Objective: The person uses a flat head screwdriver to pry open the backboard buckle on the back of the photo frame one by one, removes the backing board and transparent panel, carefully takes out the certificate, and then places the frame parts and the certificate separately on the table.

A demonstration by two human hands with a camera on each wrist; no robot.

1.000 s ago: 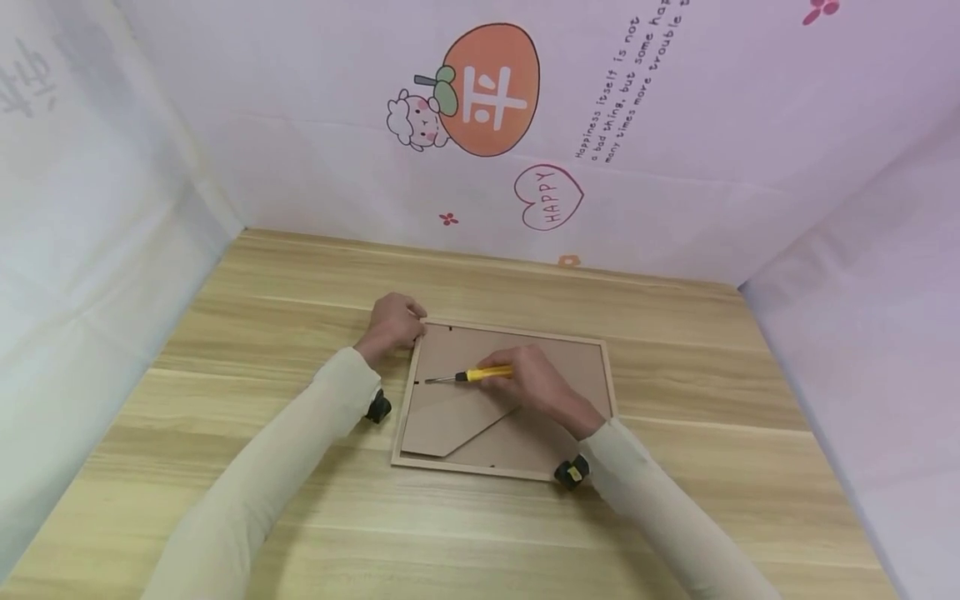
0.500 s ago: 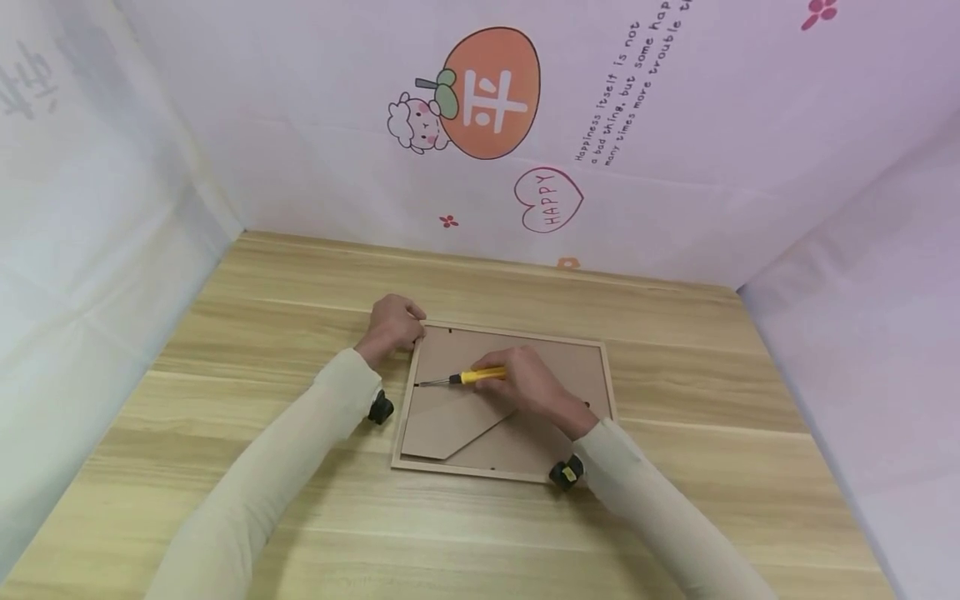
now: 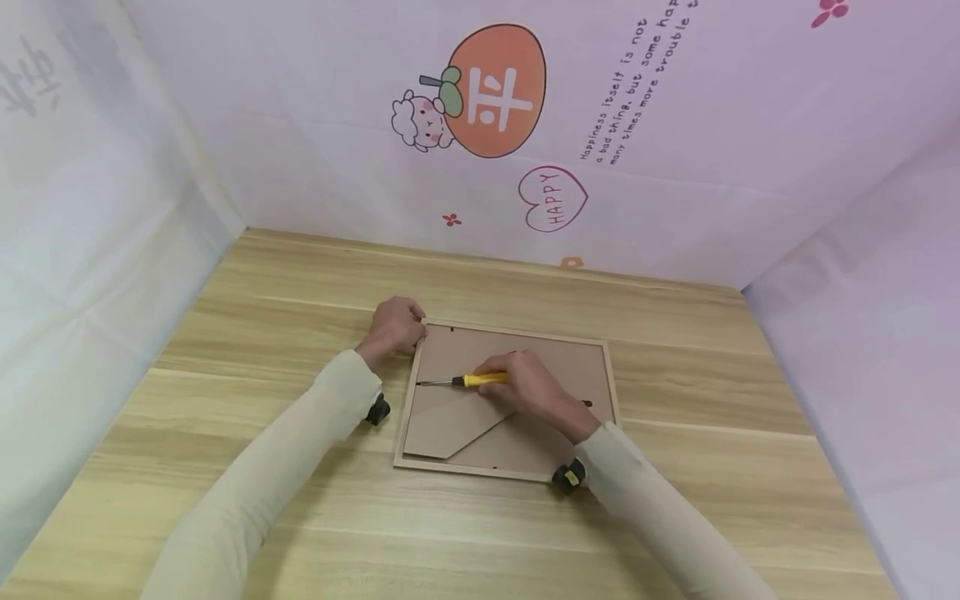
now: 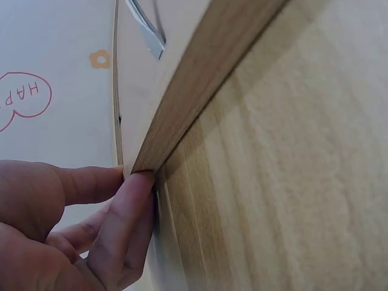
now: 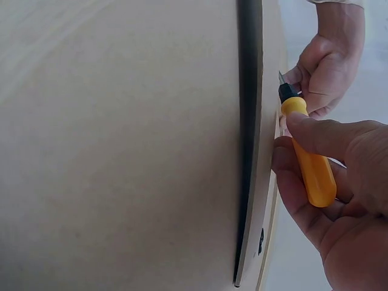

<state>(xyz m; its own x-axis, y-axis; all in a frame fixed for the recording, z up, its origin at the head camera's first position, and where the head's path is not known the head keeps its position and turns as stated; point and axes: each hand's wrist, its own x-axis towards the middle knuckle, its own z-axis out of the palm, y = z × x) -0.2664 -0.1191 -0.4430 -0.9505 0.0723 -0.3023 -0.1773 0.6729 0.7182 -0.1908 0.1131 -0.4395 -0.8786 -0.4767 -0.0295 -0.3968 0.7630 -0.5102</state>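
A picture frame point(image 3: 465, 472) lies face down, its brown backing board point(image 3: 532, 342) and folded stand flap point(image 3: 446, 429) showing. My left hand point(image 3: 395, 323) pinches the frame's far left corner; in the left wrist view the fingers close on the wooden edge point(image 4: 182, 103). My right hand point(image 3: 531, 385) grips a screwdriver point(image 3: 483, 379) by its yellow handle, with thumb and fingers round it in the right wrist view. Its metal tip points left, right at a small black tab on the frame's left side. In the left wrist view the flat blade point(image 4: 150, 40) rests close to the inner edge.
Under the frame is a wood-grain table point(image 3: 315, 517). Pale printed cloth walls point(image 3: 322, 167) stand behind it and at both sides. More black tabs sit along the frame, one at the far edge point(image 3: 452, 329) and one near the front point(image 3: 495, 468).
The right hand has moved the screwdriver slightly left, bringing its tip from over the board to the left tab. The left hand has stayed at the corner.
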